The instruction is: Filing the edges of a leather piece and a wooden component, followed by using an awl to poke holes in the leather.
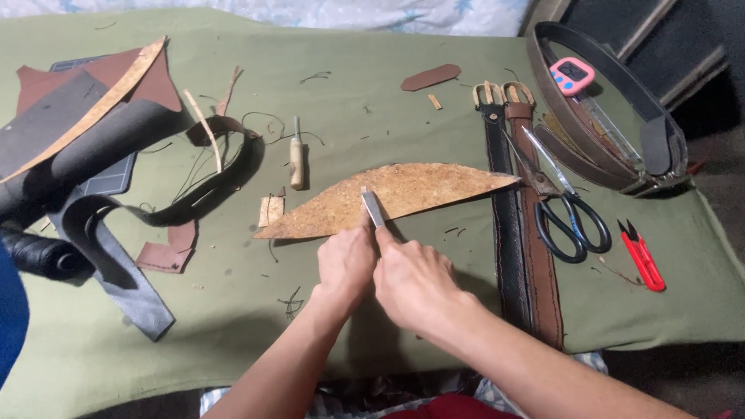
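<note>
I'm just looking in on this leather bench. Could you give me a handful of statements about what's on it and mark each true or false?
1. Both hands, left hand and right hand, meet at a flat metal blade on the tan leather piece. True.
2. The scissors lie left of that piece. False: they lie right of it, across the two belt straps.
3. The small snips are red. True.
4. The wooden-handled awl is in the right hand. False: it lies alone on the green cloth.
</note>
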